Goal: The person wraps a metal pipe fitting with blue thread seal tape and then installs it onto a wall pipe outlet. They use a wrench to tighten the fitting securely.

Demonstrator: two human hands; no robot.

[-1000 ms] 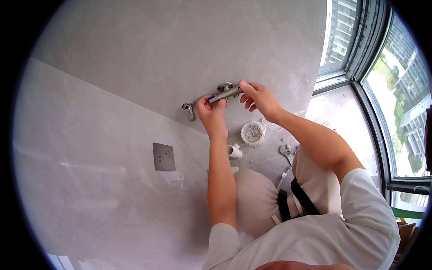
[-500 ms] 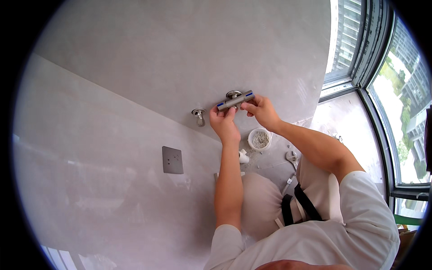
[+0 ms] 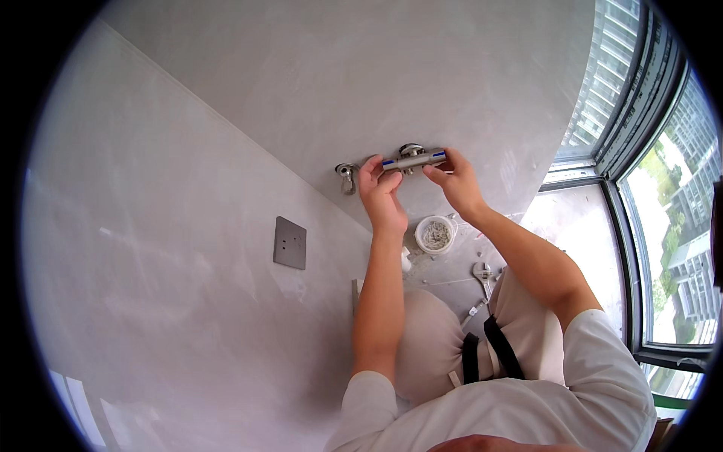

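Note:
A grey bar-shaped tap (image 3: pixel 414 161) with a blue mark near each end sits against the wall, in front of a round chrome flange (image 3: pixel 411 149). My left hand (image 3: pixel 385 199) has its fingers and thumb closed about the tap's left end. At the other end, my right hand (image 3: pixel 461 188) pinches the tap between thumb and fingers. The bar lies nearly level, its right end slightly higher. Just left of my left hand, a smaller chrome angle valve (image 3: pixel 347 181) comes out of the wall near the corner.
Below the tap, a white tub (image 3: pixel 418 233) of greyish debris stands on the floor. An adjustable wrench (image 3: pixel 482 274) lies near my knees, with a white fitting (image 3: pixel 407 260) beside the tub. A dark socket plate (image 3: pixel 290 243) is on the left wall; framed windows (image 3: pixel 614 181) stand at right.
The tap has turned from a clear slant to nearly level. My left hand has moved from under the bar to its left end. The whole view has shifted a little.

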